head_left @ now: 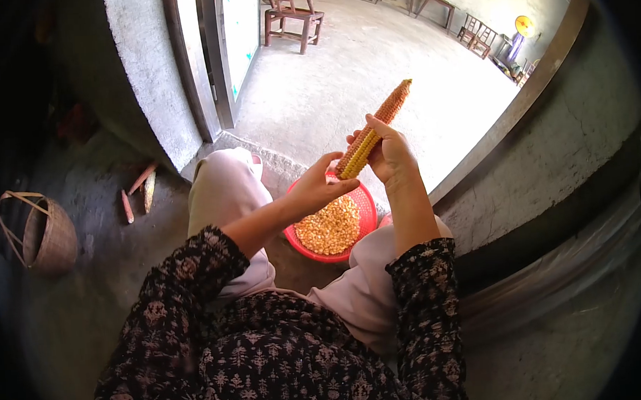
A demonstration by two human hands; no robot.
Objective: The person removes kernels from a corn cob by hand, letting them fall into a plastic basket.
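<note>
A partly shelled corn cob [365, 145] is held up at a tilt over the red basket, its tip pointing up and to the right. Yellow kernels remain in rows along its lower part, while the upper part is bare and reddish. My right hand [392, 153] wraps round the cob's middle with the thumb along its upper side. At the lower end, the thumb and fingers of my left hand [321, 189] close about the cob. Below both hands, the red plastic basket [370, 210] holds a heap of loose corn kernels [329, 228], partly hidden by my left hand.
Several cobs [148, 191] lie on the floor to the left, near a woven basket with a handle [53, 239]. A doorway frames a pale concrete floor with a wooden chair [293, 17]. A wall [529, 167] stands close on the right.
</note>
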